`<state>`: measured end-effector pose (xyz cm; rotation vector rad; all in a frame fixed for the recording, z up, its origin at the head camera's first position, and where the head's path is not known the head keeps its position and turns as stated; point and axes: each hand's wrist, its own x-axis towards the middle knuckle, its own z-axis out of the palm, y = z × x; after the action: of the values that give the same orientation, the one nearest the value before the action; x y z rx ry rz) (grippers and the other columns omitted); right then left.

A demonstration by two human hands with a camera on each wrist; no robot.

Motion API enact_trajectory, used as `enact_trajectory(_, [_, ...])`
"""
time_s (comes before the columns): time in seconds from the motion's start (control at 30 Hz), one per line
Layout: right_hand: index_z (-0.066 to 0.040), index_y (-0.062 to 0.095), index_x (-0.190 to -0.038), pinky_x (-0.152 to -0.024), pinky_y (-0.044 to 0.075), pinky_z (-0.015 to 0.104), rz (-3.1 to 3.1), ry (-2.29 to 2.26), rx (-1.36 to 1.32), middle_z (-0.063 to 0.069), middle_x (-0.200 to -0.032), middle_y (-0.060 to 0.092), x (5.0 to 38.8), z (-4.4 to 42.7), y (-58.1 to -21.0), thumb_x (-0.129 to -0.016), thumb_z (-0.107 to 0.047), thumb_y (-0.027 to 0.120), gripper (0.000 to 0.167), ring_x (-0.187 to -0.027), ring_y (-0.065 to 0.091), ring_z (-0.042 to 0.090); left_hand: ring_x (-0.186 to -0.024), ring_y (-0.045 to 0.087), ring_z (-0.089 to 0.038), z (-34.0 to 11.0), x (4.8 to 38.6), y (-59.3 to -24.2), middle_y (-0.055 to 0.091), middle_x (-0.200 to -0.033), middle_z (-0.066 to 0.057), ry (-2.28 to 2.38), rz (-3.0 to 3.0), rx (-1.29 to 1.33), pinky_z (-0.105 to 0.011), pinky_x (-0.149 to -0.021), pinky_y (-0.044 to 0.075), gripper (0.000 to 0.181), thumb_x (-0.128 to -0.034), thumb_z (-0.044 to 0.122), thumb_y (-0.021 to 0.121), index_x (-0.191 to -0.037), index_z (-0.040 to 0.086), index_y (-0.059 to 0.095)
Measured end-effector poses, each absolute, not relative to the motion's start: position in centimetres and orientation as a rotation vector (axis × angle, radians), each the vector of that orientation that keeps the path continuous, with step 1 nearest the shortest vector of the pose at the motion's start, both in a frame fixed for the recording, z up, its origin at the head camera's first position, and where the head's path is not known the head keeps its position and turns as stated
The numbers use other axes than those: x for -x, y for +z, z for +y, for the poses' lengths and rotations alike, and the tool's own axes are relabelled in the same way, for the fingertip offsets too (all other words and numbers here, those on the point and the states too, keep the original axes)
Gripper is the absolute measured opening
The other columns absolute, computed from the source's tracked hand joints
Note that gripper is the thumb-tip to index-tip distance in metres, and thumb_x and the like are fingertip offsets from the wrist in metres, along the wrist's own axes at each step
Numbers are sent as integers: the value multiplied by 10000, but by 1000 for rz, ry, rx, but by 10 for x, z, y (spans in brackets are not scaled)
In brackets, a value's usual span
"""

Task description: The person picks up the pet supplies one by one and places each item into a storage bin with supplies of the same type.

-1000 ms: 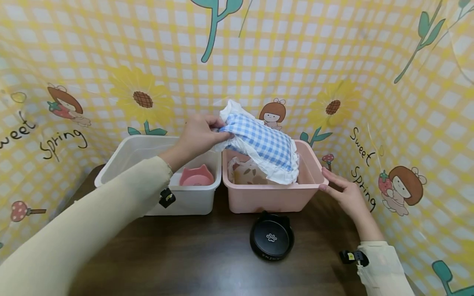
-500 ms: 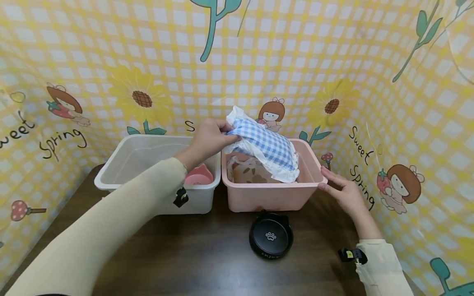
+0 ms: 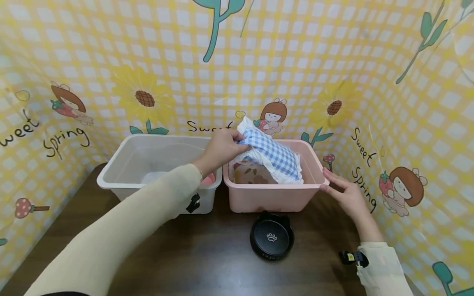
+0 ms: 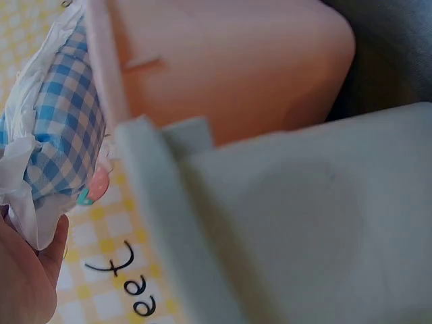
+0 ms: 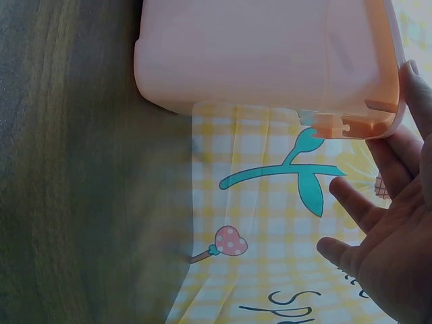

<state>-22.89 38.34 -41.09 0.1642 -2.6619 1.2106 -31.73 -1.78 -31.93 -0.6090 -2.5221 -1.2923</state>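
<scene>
My left hand point(image 3: 224, 150) pinches one end of a small blue-and-white gingham pillow point(image 3: 274, 150) with a white ruffled edge. The pillow hangs tilted over the pink bin point(image 3: 274, 199), its far end lower, at the bin's front rim. Beneath it in the bin lies a beige piece with brown leaf prints and a white frill point(image 3: 249, 174), partly covered. In the left wrist view the pillow point(image 4: 64, 128) is beside the pink bin's rim. My right hand point(image 3: 346, 195) holds the pink bin's right front corner, thumb and fingers at the rim, as the right wrist view shows.
A greyish-white bin point(image 3: 129, 187) stands left of the pink one, with a pink bowl point(image 3: 209, 179) inside, mostly hidden by my left arm. In front, a black cat-eared bowl point(image 3: 272, 237) sits on the dark wooden table point(image 3: 207, 259). Patterned cloth point(image 3: 207, 90) surrounds the back and sides.
My left hand has moved right and lower with the pillow, so the pillow sits deeper over the pink bin. My arm now hides more of the pink bowl. The right hand stays on the rim.
</scene>
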Motion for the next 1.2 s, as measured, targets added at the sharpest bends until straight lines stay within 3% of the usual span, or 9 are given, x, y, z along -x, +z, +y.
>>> enact_trajectory(0.07, [-253, 584, -1447, -1157, 396, 387, -2661, 1210, -154, -17, -1507, 532, 227, 384, -414, -931, -382, 757, 559, -1448, 446, 268, -678, 601, -109, -14, 314, -326, 757, -928, -21, -1307, -2561, 589, -233, -574, 516, 229, -832, 236, 857, -979, 70, 803])
enact_trajectory(0.23, [-235, 603, -1432, -1019, 355, 51, -2647, 1206, -155, -12, -1491, 549, 224, 385, -419, -927, -344, 770, 543, -1430, 469, 254, -542, 605, -141, -3, 311, -340, 737, -825, -29, -1385, -2559, 600, -243, -496, 506, 183, -839, 203, 850, -947, 65, 794])
enact_trajectory(0.3, [-231, 606, -1429, -969, 327, 2, -2633, 1209, -162, -4, -1489, 552, 224, 386, -419, -926, -339, 772, 541, -1427, 471, 249, -567, 599, -115, 1, 313, -343, 744, -828, -25, -1366, -2542, 603, -230, -518, 505, 186, -828, 208, 857, -934, 64, 803])
enact_trajectory(0.4, [-237, 606, -1430, -961, 322, -5, -2619, 1210, -157, -5, -1491, 549, 226, 386, -417, -923, -347, 774, 546, -1431, 469, 204, -646, 574, -71, 6, 316, -346, 750, -864, -1, -1316, -2527, 579, -200, -576, 497, 202, -809, 228, 870, -917, 69, 809])
enact_trajectory(0.67, [-213, 615, -1421, -961, 323, -5, -2614, 1236, -180, 26, -1487, 550, 227, 382, -414, -920, -323, 781, 539, -1274, 420, -167, -669, 580, -86, 7, 318, -354, 737, -842, 11, -1288, -2527, 553, -222, -599, 504, 187, -790, 232, 888, -856, 76, 809])
enact_trajectory(0.83, [-227, 611, -1426, -962, 318, -5, -2615, 1230, -180, 17, -1487, 552, 228, 383, -415, -925, -338, 773, 538, -1260, 403, -190, -746, 601, -89, 8, 315, -359, 742, -862, 30, -1270, -2567, 539, -227, -661, 527, 200, -794, 260, 888, -854, 88, 804])
enact_trajectory(1.2, [-235, 608, -1428, -970, 317, 3, -2609, 1193, -193, 15, -1487, 550, 230, 384, -413, -927, -336, 771, 536, -1297, 423, -142, -661, 598, -107, 9, 313, -361, 719, -766, 34, -1215, -2623, 514, -246, -613, 519, 212, -810, 292, 874, -817, 109, 767])
